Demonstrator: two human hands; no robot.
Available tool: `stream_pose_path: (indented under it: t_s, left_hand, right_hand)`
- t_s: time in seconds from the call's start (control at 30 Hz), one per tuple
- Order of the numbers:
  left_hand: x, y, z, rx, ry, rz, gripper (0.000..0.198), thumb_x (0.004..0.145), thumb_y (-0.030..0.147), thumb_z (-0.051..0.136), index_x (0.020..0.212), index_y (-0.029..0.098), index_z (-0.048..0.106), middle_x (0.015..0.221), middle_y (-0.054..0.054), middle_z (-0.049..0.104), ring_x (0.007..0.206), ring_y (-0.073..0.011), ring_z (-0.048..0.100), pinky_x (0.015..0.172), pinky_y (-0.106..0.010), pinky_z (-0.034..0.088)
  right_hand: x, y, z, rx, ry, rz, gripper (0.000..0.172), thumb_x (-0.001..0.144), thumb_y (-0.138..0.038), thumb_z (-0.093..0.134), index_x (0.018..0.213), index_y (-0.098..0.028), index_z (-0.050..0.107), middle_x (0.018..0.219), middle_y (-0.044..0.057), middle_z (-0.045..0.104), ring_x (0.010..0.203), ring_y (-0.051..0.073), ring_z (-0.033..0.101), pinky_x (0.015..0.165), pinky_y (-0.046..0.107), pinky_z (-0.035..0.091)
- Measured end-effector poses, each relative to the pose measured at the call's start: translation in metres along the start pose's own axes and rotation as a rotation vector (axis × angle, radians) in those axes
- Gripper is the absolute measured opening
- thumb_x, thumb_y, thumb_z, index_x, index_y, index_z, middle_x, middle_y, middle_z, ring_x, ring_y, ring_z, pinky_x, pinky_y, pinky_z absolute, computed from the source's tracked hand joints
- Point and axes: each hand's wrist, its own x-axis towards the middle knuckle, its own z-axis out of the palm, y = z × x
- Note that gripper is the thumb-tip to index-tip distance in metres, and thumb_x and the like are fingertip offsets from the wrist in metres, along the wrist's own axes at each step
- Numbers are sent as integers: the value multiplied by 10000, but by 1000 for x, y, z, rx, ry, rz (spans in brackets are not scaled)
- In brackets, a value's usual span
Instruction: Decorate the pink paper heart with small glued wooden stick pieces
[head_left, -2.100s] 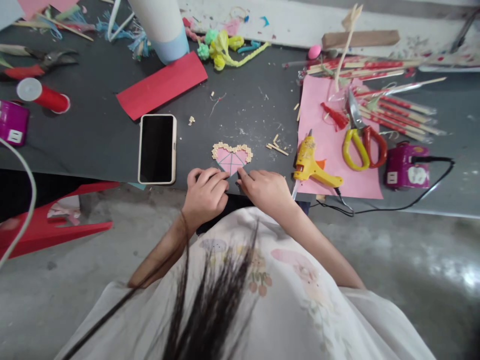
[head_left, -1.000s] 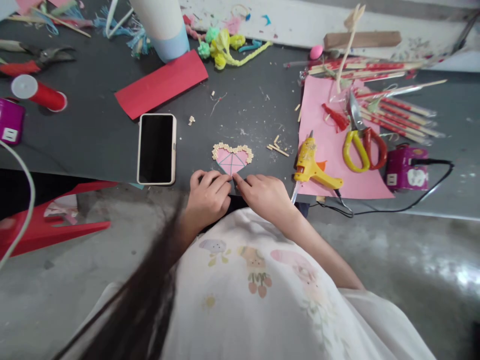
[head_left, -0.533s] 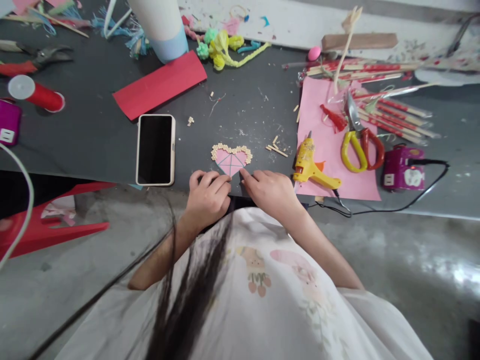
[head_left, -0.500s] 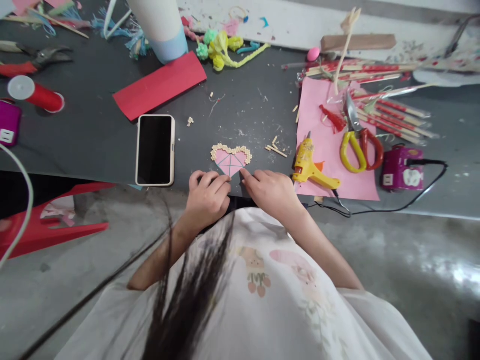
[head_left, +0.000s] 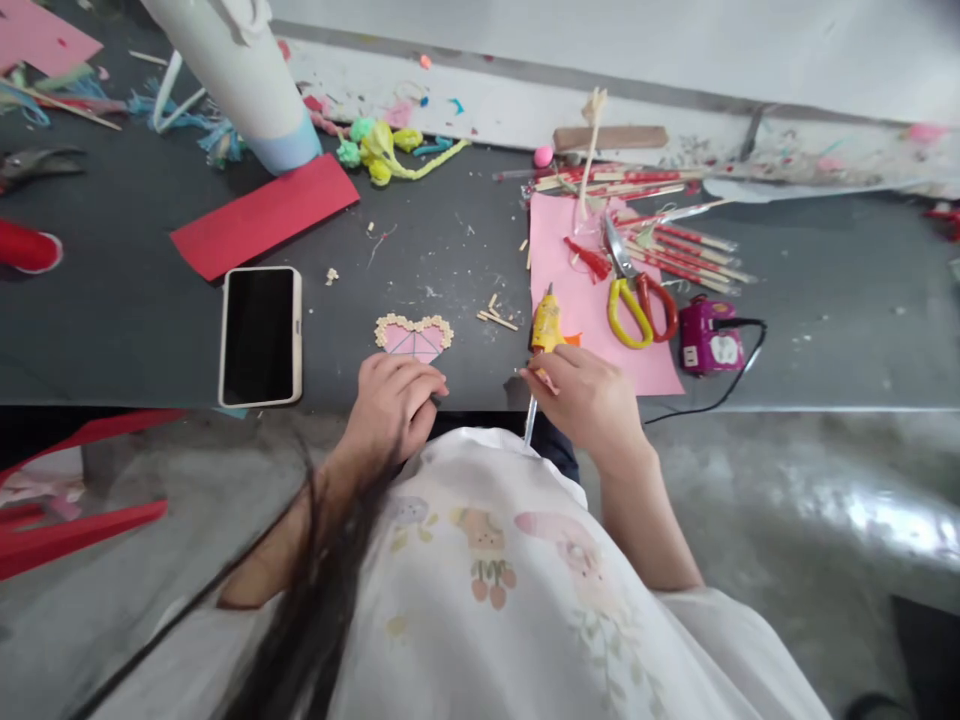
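A small pink paper heart (head_left: 409, 342) with drawn lines lies near the table's front edge, small pale wooden pieces along its upper rim. Over its lower tip rests my left hand (head_left: 396, 402), fingers laid out loosely; the tip is hidden beneath. My right hand (head_left: 589, 400) is closed around the handle of a yellow hot glue gun (head_left: 548, 322), whose nozzle points away from me. A clear glue stick (head_left: 530, 420) sticks out from the gun's back. Short cut wooden sticks (head_left: 496, 318) lie between heart and gun.
Left of the heart are a phone (head_left: 260, 336), red card (head_left: 266, 218) and a tall bottle (head_left: 247, 90). Scissors (head_left: 637, 300) lie on pink paper (head_left: 551, 240) at right, near a purple box (head_left: 711, 336) with a black cord and wrapped sticks (head_left: 675, 250).
My right hand has left the heart's edge and moved right onto the glue gun. My left hand now covers more of the heart's lower part. The view has shifted rightward.
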Motion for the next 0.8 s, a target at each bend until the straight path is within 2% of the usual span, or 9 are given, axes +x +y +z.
stream_pose_path:
  t_s: [0.1,0.2,0.27,0.37,0.53,0.67,0.8]
  left_hand:
    - [9,8,3,-11,-9,32,203,810,67,507,884,210,631,971,0,738,948,-196,612,941,-393,384]
    - [16,16,6,-40,-37,50,201,817,66,509,900,207,625,979,-2,730,962,-194,597,944,-388,385]
    - [19,20,8,-63,-63,62,196,825,71,511,916,206,621,989,-5,726,976,-195,591,947,-387,389]
    - [22,26,13,-85,-76,75,178,845,75,506,907,201,615,975,-5,725,964,-193,580,929,-380,403]
    - [29,33,22,-107,-80,73,207,842,42,486,885,199,614,950,-7,720,967,-200,560,915,-380,417]
    - [34,37,27,-129,-94,77,219,834,38,485,887,203,619,956,-10,720,966,-202,555,918,-386,425]
    - [39,42,29,-137,-93,89,223,840,39,483,891,205,621,962,-7,719,967,-198,554,924,-385,425]
  right_hand:
    - [-11,24,-2,23,2,103,192,942,-303,539,927,-155,660,795,37,633,727,164,575,614,271,372]
    - [-19,44,-2,3,-49,120,349,934,-367,553,1178,-127,621,970,103,624,878,226,590,741,309,433]
    - [-20,55,2,-3,-105,103,420,924,-394,567,1256,-138,588,1019,120,607,941,254,579,800,334,441]
    - [-19,65,10,-21,-145,84,406,904,-379,592,1243,-156,591,1027,119,627,976,277,569,822,352,430]
    - [-13,67,19,-31,-138,33,324,902,-240,544,1211,-151,588,955,92,693,940,269,590,775,342,400]
    - [-14,64,19,4,-108,47,293,889,-212,536,1167,-141,596,952,95,699,891,255,613,738,333,403]
    - [-15,72,15,37,-60,89,279,854,-188,560,1127,-145,602,1009,103,705,933,257,625,744,322,420]
